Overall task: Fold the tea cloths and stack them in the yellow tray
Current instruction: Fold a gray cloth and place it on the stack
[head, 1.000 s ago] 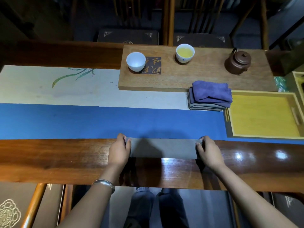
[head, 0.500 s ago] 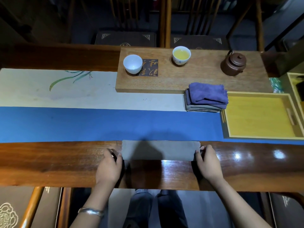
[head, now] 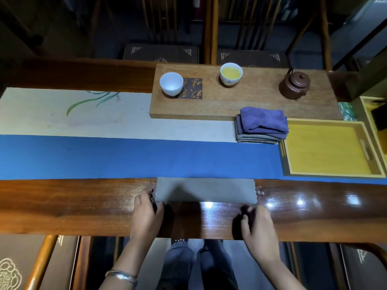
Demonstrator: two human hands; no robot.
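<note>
Left hand (head: 146,214) pinching the near left corner of a folded grey cloth (head: 206,189) on the table (head: 62,204), right hand (head: 256,225) loosely curled, off the cloth, folded stack of cloths (head: 261,125) beyond, just left of the yellow tray (head: 326,149)

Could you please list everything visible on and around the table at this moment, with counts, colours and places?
Grey cloth: one, grey, folded into a strip, flat on the near wooden table edge.
Cloth stack: one pile, purple on top, grey beneath, left of the tray.
Yellow tray: one, yellow, far right, nothing in it.
Wooden board: one, brown, far centre.
Empty cup: one, white, board's left end.
Filled cup: one, white, yellow tea, board's middle.
Teapot: one, brown, board's right end.
Runner: one, blue and cream, along the table.
Left hand: pinches the cloth's near left corner.
Right hand: near the cloth's right end, fingers curled; contact unclear.
</note>
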